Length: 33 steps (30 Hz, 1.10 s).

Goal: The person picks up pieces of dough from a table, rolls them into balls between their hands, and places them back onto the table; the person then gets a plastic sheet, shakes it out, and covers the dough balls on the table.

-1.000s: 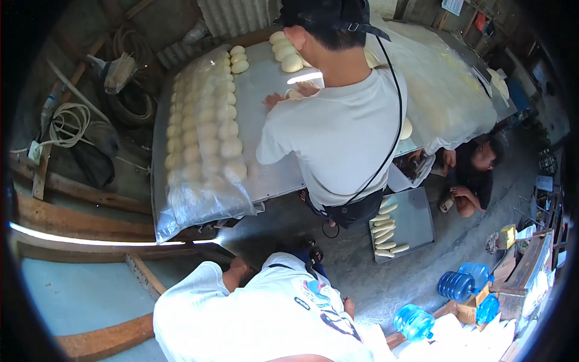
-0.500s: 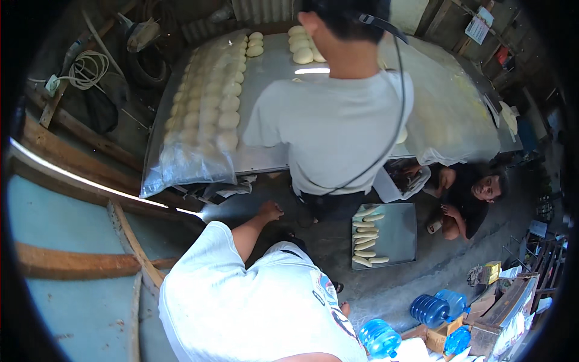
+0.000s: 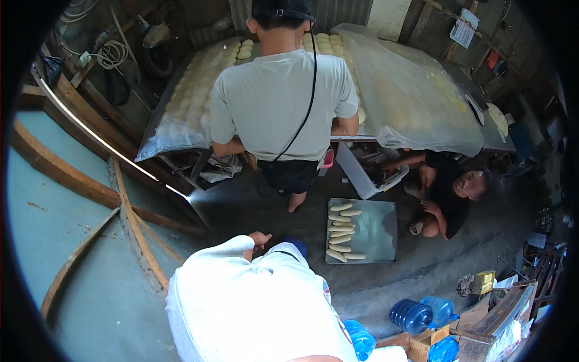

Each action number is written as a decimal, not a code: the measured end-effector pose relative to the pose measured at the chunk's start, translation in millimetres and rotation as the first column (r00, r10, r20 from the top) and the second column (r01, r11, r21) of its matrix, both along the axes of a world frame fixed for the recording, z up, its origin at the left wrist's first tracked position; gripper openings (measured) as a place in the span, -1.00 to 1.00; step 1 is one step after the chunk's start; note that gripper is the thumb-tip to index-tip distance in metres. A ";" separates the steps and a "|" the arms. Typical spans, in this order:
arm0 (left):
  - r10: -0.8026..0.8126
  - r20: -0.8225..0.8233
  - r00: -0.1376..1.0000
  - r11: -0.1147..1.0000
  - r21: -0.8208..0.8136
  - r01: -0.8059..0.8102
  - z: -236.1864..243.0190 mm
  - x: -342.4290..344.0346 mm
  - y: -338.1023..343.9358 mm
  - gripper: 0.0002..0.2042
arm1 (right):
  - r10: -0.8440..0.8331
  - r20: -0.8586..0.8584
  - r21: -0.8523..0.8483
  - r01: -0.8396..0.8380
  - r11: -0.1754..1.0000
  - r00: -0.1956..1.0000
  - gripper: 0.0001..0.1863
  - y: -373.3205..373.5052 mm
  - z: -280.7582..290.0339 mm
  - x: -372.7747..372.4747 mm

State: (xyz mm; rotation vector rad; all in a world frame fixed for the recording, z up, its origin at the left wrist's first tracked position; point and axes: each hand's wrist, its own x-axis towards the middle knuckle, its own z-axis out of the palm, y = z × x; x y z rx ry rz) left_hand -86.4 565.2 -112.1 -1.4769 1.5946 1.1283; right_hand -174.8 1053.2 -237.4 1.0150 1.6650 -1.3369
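My left hand [image 3: 260, 240] hangs low beside my body, past the white sleeve. Its fingers look loosely curled, and nothing shows in them; it touches no object that I can see. Only a bit of my right forearm [image 3: 315, 359] shows at the lower edge, and the right hand is out of view. Nearest on the floor, to the right, lies a metal tray [image 3: 377, 232] with a column of pale, long dough pieces [image 3: 341, 228] along its left side.
A co-worker [image 3: 283, 102] stands at a table of dough balls [image 3: 244, 49] partly under plastic sheeting [image 3: 410, 96]. Another person [image 3: 449, 196] crouches at right, reaching toward a white bin [image 3: 365, 175]. Blue water bottles [image 3: 412, 317] lie lower right. Wooden beams [image 3: 66, 163] edge the left.
The standing co-worker appears further left, facing the table squarely. My left hand has drawn in closer to my body. The whole view has shifted somewhat.
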 end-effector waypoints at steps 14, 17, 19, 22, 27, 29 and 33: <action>0.092 -0.258 0.962 0.981 -0.141 -0.132 -10.5 -32.7 -22.1 -0.61 | 0.011 -0.082 -0.114 -0.020 0.993 0.997 -0.58 33.5 -14.5 -37.1; 0.391 -0.047 0.919 0.909 0.179 -0.377 -10.8 27.8 -80.5 -0.75 | -0.090 -0.099 -0.077 0.083 0.994 0.991 -0.64 -0.7 14.5 -51.5; 0.289 0.028 0.957 0.949 0.124 -0.290 -35.3 150.5 -183.5 -0.70 | -0.047 -0.065 -0.144 0.037 0.989 0.997 -0.66 -52.5 29.6 -48.9; 0.229 -0.335 0.914 0.786 -0.491 -0.377 29.7 69.0 -264.3 -0.66 | -0.167 -0.118 -0.010 0.167 0.986 0.979 -0.71 -38.9 34.0 -47.7; 0.138 -0.773 0.619 0.760 -0.318 -0.566 172.9 11.8 -403.0 -0.24 | 0.049 -0.031 0.014 -0.048 0.999 0.998 -0.73 -107.1 22.0 -56.2; 0.166 -0.939 0.303 0.774 -0.066 -0.629 224.8 -7.0 -418.0 -0.12 | 0.133 0.022 -0.019 -0.133 0.991 0.991 -0.73 -139.2 11.5 -62.4; -0.063 -0.849 0.524 0.834 -0.333 -0.440 276.7 -80.1 -433.7 -0.17 | 0.211 -0.014 -0.112 -0.211 0.971 0.977 -0.74 -216.2 21.3 -86.8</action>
